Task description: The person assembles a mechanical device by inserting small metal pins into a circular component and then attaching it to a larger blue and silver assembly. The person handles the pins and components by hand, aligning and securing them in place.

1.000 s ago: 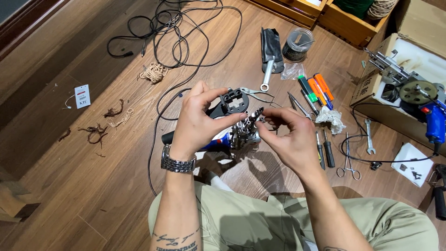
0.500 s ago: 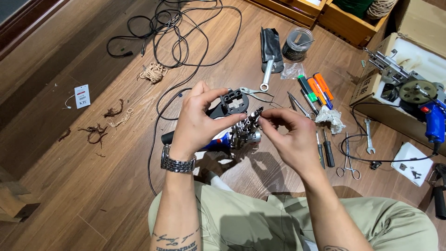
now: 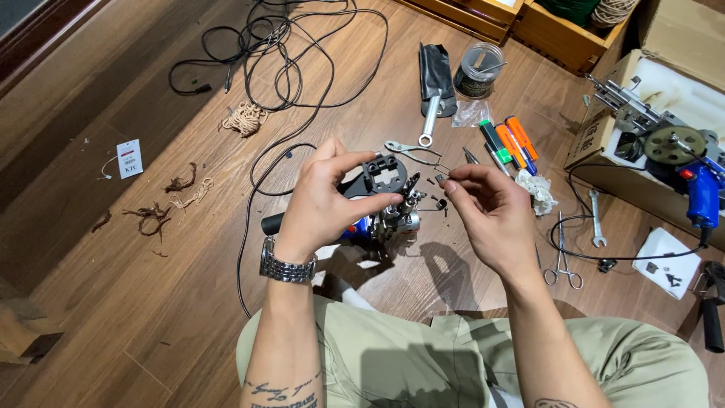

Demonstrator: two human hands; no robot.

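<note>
Left hand [image 3: 321, 200] fingers are gripping the tufting gun [image 3: 385, 204]; right hand [image 3: 483, 204] fingers, now withdrawn from it, are pinching a small dark part [image 3: 440, 180].

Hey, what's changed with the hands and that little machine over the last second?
The right hand has drawn back to the right, off the small blue and metal machine, pinching a tiny dark part in its fingers. The left hand still grips the machine above the floor; the tools around it lie unmoved.
</note>
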